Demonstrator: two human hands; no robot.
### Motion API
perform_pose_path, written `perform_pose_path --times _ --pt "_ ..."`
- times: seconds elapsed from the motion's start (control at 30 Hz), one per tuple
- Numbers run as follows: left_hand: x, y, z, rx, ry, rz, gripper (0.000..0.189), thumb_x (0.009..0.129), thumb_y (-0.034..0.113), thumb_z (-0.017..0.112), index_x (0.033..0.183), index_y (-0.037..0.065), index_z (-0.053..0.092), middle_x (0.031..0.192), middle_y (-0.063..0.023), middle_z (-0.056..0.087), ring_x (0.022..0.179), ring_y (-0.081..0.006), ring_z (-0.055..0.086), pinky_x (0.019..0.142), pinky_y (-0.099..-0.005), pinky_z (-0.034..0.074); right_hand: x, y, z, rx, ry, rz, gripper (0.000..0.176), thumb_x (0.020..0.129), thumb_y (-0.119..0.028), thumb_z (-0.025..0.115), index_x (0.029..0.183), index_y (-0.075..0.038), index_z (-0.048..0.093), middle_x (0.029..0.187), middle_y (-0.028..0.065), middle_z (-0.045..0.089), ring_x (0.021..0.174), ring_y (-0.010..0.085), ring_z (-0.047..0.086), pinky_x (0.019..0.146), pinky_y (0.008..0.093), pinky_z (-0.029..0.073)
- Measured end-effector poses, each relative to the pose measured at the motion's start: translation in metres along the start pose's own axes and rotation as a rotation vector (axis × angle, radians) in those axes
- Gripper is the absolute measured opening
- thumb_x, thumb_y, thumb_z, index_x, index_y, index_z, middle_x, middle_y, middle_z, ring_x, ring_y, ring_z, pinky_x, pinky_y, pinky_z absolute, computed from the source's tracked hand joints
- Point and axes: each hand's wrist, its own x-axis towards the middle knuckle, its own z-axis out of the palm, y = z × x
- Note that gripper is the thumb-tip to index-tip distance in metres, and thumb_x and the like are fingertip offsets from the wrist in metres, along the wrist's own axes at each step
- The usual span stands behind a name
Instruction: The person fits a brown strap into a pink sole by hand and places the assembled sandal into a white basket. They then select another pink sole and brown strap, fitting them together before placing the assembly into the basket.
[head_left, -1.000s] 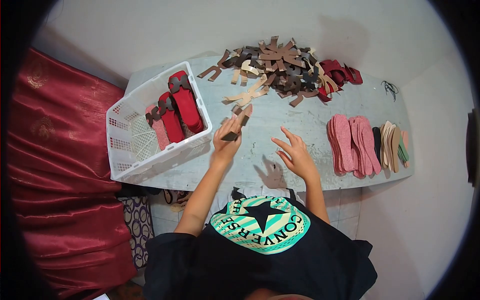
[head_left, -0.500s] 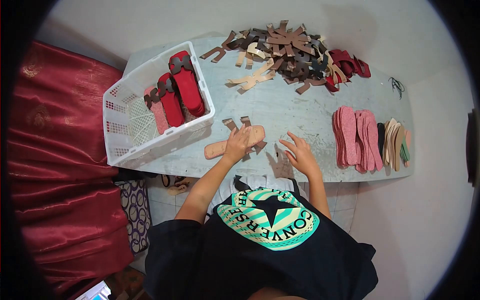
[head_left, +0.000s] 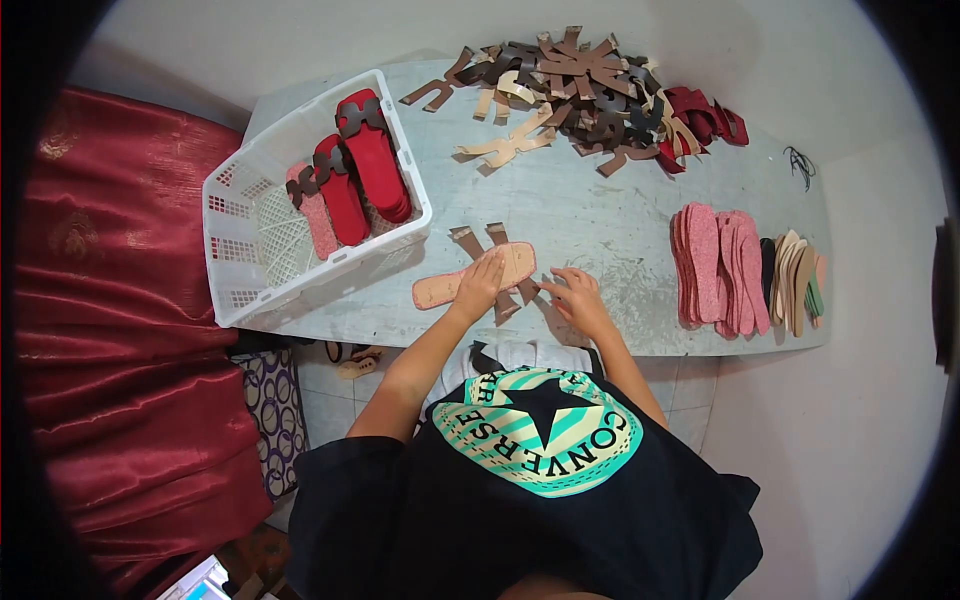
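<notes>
A tan sandal insole (head_left: pixel 435 291) with pink edges lies sole-up on the table, over a brown cut-out strap (head_left: pixel 466 238) whose ends stick out on both long sides. My left hand (head_left: pixel 480 287) rests flat across the middle of the insole, fingers stretched, pressing on it. Just to the right, my right hand (head_left: pixel 578 302) is open, its fingers apart and the fingertips close to the strap's right-hand end near the insole's wide end.
On the left stands a white plastic basket (head_left: pixel 222 308) holding red sandals (head_left: pixel 375 165) with dark straps. Loose brown, black and beige straps (head_left: pixel 585 75) are heaped at the back. Pink insoles (head_left: pixel 697 262) lie stacked on the right, beside other coloured ones. A red curtain (head_left: pixel 130 250) hangs at left.
My right hand has moved left, toward the strap end beside the insole, and its fingers have lowered. My left hand stays on the insole. The whole view has shifted slightly.
</notes>
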Motion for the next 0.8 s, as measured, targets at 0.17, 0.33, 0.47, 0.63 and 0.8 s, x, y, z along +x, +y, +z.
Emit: perform_pose_path --times 0.17,0.33,0.47,0.63,0.8 --pt "0.003 0.007 -0.011 -0.072 -0.028 -0.03 0.056 0.067 0.019 0.061 0.114 -0.01 0.049 0.129 -0.0216 0.043 0.12 -0.033 0.041 0.102 -0.0406 0.032 0.006 0.006 0.016 0.091 0.061 -0.09 0.049 0.067 -0.001 0.065 0.112 -0.019 0.058 0.114 0.0047 0.052 0.111 0.0259 0.044 0.093 0.0419 0.032" --pt "0.002 0.007 -0.008 -0.218 -0.023 -0.083 0.067 0.067 0.03 0.068 0.115 -0.012 0.048 0.131 -0.0222 0.04 0.122 -0.0343 0.038 0.104 -0.0406 0.028 0.008 0.015 0.023 0.06 0.069 -0.138 0.046 0.065 -0.001 0.066 0.107 -0.017 0.06 0.109 0.0038 0.053 0.109 0.0241 0.046 0.09 0.0402 0.034" --pt "-0.004 0.005 -0.018 -0.115 -0.171 -0.036 0.091 0.063 0.049 0.07 0.126 -0.008 0.037 0.137 -0.0221 0.031 0.129 -0.0347 0.027 0.105 -0.0472 0.022 0.009 0.015 0.024 0.074 0.098 -0.175 0.041 0.064 -0.002 0.066 0.102 -0.017 0.062 0.107 0.0031 0.054 0.107 0.0231 0.047 0.089 0.0393 0.034" --pt "-0.008 0.005 -0.027 -0.265 -0.257 -0.097 0.108 0.06 0.057 0.066 0.137 -0.002 0.02 0.145 -0.0181 0.015 0.136 -0.0323 0.012 0.107 -0.0527 0.01 0.012 0.017 0.027 0.071 0.079 -0.191 0.04 0.064 -0.001 0.064 0.102 -0.016 0.062 0.107 0.0034 0.055 0.106 0.0235 0.048 0.089 0.0383 0.034" --pt "-0.008 0.004 -0.026 -0.181 -0.345 -0.093 0.109 0.061 0.061 0.06 0.139 0.0 0.015 0.147 -0.0153 0.011 0.137 -0.0291 0.007 0.108 -0.0494 0.003 0.017 0.022 0.032 0.063 0.055 -0.227 0.038 0.065 -0.003 0.064 0.101 -0.016 0.063 0.107 0.0033 0.055 0.106 0.0238 0.048 0.088 0.0383 0.035"
